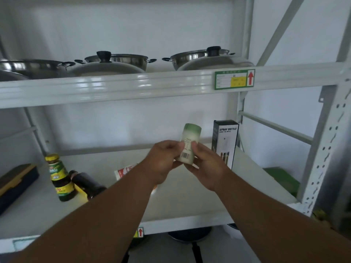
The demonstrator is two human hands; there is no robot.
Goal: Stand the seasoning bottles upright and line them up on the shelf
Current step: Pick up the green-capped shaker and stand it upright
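A white seasoning bottle with a green top (190, 136) is held above the white shelf (190, 194), nearly upright and leaning a little right. My left hand (164, 160) and my right hand (207, 166) both grip its lower half. At the left a dark sauce bottle with a yellow cap and green label (59, 177) stands upright. Right beside it a dark bottle (89, 184) lies on its side. A red and white packet (124, 171) lies flat behind my left forearm, partly hidden.
A black and white spray bottle box (225, 143) stands upright just right of my hands. A dark case with a tan lid (15, 182) lies at the far left. Steel pots with lids (114, 62) sit on the upper shelf. A green box (281, 177) lies beyond the shelf's right end.
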